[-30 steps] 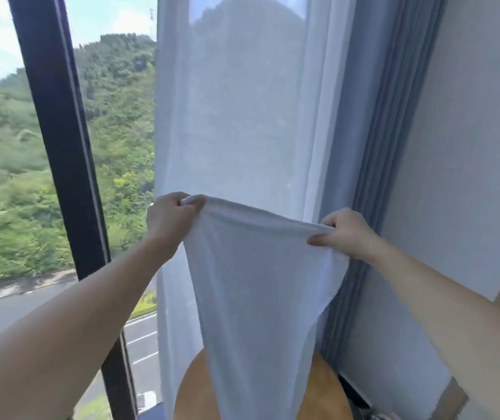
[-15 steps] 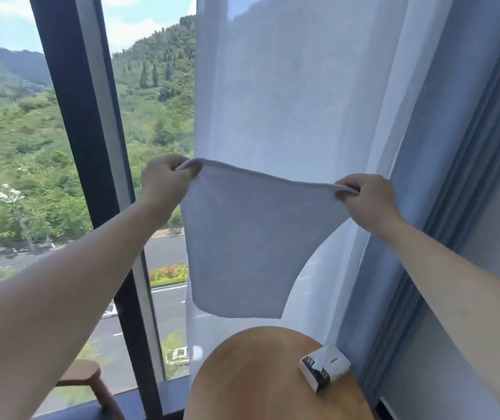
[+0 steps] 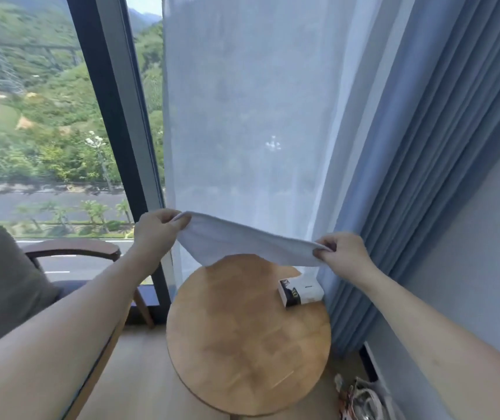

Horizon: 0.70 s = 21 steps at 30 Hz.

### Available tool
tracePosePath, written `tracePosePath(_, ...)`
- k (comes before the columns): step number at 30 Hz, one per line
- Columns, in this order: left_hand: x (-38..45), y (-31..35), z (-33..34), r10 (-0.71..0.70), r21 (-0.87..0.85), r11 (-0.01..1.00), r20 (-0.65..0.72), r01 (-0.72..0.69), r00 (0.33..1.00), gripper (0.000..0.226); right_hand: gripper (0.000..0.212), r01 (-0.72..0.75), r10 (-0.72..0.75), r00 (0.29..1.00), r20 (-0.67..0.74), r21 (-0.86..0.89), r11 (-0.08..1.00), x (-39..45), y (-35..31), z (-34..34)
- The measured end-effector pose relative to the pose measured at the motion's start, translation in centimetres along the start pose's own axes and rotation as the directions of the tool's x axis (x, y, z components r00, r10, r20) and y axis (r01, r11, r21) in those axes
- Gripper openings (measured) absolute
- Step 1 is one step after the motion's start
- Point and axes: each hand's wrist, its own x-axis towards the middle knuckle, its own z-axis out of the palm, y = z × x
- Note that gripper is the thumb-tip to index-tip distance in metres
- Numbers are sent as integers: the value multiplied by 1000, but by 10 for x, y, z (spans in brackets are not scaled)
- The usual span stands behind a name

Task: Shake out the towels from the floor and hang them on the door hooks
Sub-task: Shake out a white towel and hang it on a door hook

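A white towel (image 3: 242, 242) is stretched between my two hands in front of a sheer curtain. My left hand (image 3: 154, 231) pinches its left top corner and my right hand (image 3: 344, 256) pinches its right top corner. The cloth has swung up and away from me, so it lies almost flat above the round table, with only a thin band of it showing. No door hooks are in view.
A round wooden table (image 3: 242, 344) stands below the towel with a small black-and-white box (image 3: 300, 292) near its far right rim. An armchair with a grey cushion (image 3: 3, 286) is at left. Blue curtains (image 3: 424, 147) hang at right, and clutter (image 3: 361, 398) lies on the floor.
The towel hung straight down a second ago; it has flipped up and forward to nearly level. Both hands have come down in the view, which has tilted towards the table.
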Motion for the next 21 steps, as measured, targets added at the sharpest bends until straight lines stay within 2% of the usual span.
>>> tracePosePath(3,-48,-30,5,-126,-1,992,11,126,992,13,24,-50,60,980,187,-59,997,-32,28,14)
tracePosePath(6,-87,-66,7,-274,34,961,30,273,961,31,30,-118,122,929,350,-33,992,-55,56,28)
tracePosePath(10,-128,-100,8,-418,59,908,59,415,906,11,7,-166,180,833,524,-74,983,-71,81,40)
tracePosePath(12,-137,-115,8,-458,77,888,70,453,886,11,10,-169,201,785,585,-110,979,-71,87,48)
tracePosePath(16,-132,-138,9,-497,163,865,143,475,856,20,19,-212,264,754,601,-157,965,-58,98,68)
tracePosePath(18,-120,-147,9,-501,215,859,166,465,849,19,19,-238,284,769,572,-157,959,-45,103,80)
tracePosePath(21,-85,-161,14,-529,267,835,154,480,834,30,10,-271,310,825,472,-152,951,-15,102,102)
